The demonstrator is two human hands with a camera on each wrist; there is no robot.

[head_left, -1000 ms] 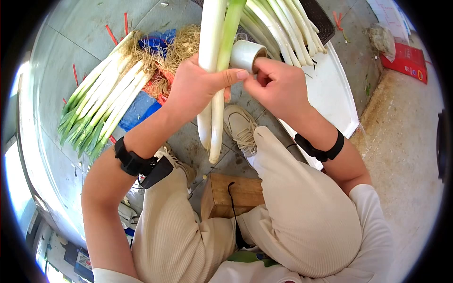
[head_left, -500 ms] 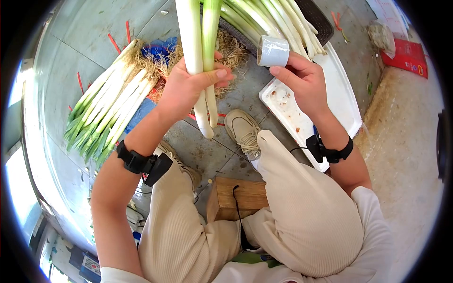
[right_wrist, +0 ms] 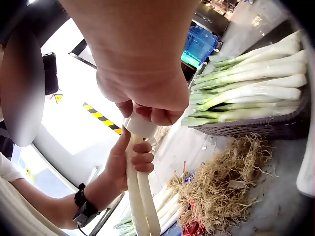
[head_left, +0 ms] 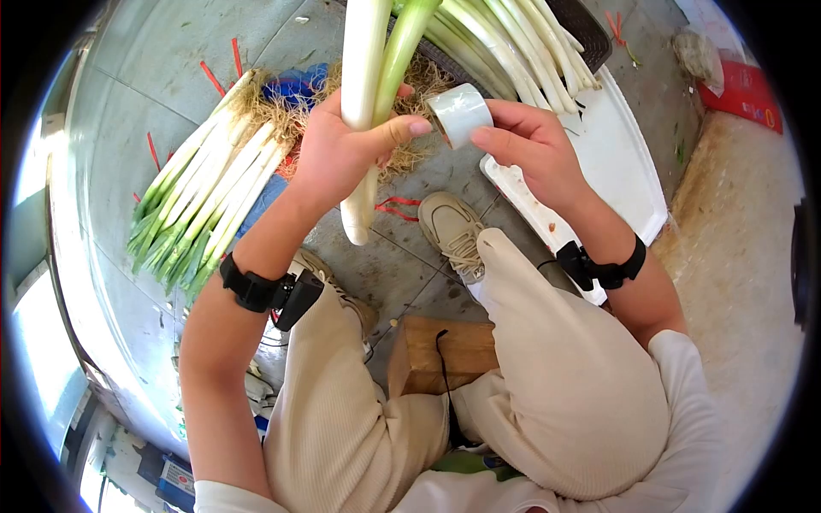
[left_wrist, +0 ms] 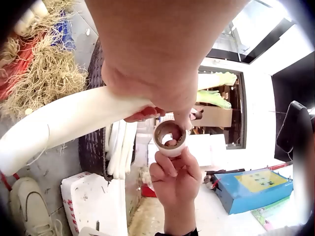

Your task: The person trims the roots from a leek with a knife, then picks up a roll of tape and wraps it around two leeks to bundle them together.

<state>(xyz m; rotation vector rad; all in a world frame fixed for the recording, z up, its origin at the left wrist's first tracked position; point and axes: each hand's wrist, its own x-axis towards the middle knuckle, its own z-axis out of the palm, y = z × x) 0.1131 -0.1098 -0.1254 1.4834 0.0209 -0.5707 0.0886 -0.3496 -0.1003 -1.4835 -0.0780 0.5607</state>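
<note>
Left hand is wrapped round two thick white-and-green leeks, thumb laid across them; right hand has a roll of shiny whitish tape with a brown core pinched between thumb and fingers. Compared with half a second ago, the roll's come in closer to the left hand and turned so its open side faces the leeks more; the leeks' pale lower ends overlap more now too. So the leeks run right through the left grip, pale ends poking out below it; the roll is just beside the left thumb tip, can't tell if they actually touch.

Further out, a dark woven basket of more leeks is beyond the right hand, next to a long white tray; a tangle of tan roots sits behind the left hand; a bundle of rooty, green-tipped leeks lies on the grey tiles over to the left; there's a brown wooden block by the person's legs.
</note>
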